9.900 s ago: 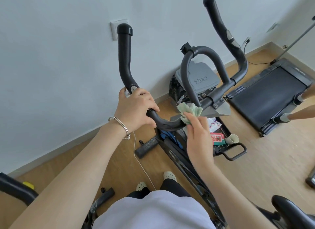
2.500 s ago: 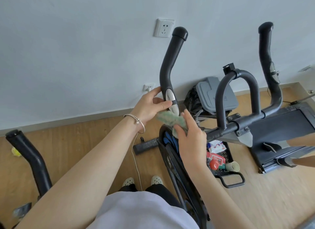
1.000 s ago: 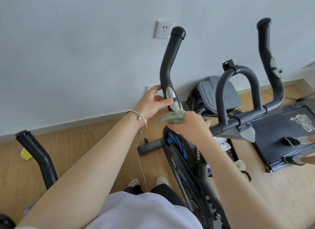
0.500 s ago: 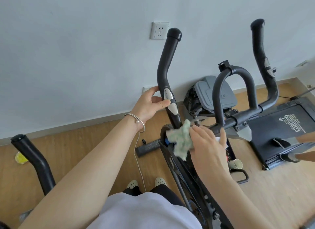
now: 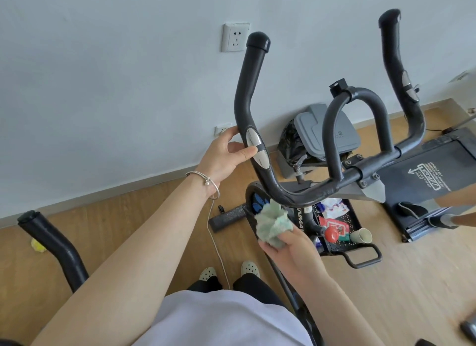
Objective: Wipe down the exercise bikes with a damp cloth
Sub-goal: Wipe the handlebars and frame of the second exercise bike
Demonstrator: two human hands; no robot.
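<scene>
Head view. The left hand rests on the left handlebar of the exercise bike, fingers partly curled around the tube and the thumb lying on the silver pulse sensor; the grip is loose rather than clenched. The right hand is closed around a crumpled pale-green cloth, bunched between thumb and fingers, palm turned up. The cloth sits just below the lower bend of the handlebar, close to it but apparently not touching. Beyond the bar lie a black tray holding a red packet and a paper cup, a treadmill at right, and a second bike's handlebar at lower left. A wall socket is above.

Step in hand, as judged: wiping the handlebar assembly, with the cloth between strokes. The next move probably calls for raising the cloth onto the curved tube and sliding it along while the left hand steadies the bar, then shifting that hand so the sensor area can be wiped.
</scene>
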